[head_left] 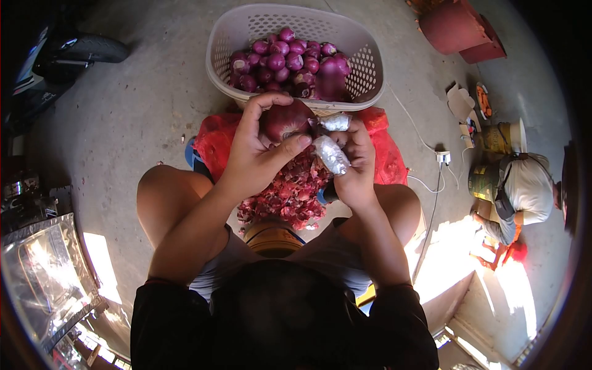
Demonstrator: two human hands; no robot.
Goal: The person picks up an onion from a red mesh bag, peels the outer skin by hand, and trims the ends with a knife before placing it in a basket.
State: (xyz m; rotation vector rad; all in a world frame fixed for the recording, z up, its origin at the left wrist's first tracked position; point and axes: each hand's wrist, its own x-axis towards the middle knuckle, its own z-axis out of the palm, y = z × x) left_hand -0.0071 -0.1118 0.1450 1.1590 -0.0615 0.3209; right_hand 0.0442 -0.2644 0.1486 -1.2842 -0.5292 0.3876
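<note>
Red onion [287, 120] between both hands, above peel pile [290, 194].

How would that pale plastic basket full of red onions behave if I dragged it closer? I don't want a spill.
The pale perforated plastic basket probably feels heavy, since peeled red onions fill much of it. Its thin lattice walls may flex if pulled by the rim. The round onions would likely roll and shift inside, though the walls stand above them and should contain them.

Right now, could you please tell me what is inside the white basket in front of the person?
The white basket holds a heap of peeled purple onions, piled toward the near side. The far part of its floor shows bare. What lies beneath the heap is covered, and the person's hands hide the near rim.
</note>
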